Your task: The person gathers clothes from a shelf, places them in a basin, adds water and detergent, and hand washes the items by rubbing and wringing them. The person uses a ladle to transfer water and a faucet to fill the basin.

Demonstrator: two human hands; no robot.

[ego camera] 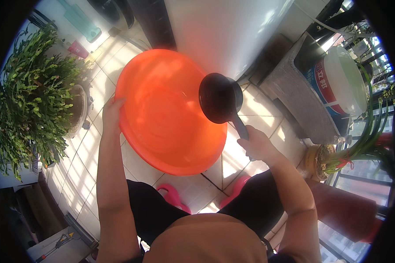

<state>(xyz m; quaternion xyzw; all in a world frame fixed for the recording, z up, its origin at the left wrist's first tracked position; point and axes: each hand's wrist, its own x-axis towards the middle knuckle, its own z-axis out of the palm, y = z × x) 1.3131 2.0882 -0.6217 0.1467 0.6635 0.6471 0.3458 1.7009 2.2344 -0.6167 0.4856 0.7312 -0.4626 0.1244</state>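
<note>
A large orange plastic basin (pixel 161 115) is before me over the tiled floor, with its inside facing up at me. My left hand (pixel 113 113) grips its left rim, the thumb over the edge and the other fingers hidden behind it. In my right hand (pixel 257 144) is the handle of a black water ladle (pixel 217 98). The ladle's round bowl overlaps the basin's right rim in the view; whether the two touch I cannot tell. Sunlight falls across the basin's inner wall.
A leafy potted plant (pixel 33 102) stands at left. Beyond the basin rises a glossy white appliance-like surface (pixel 214 29). At right are a grey stone-like sink (pixel 293 88), a white paint bucket (pixel 344 82) and a yellow plant pot (pixel 311 162). Pink slippers (pixel 174 197) are on my feet.
</note>
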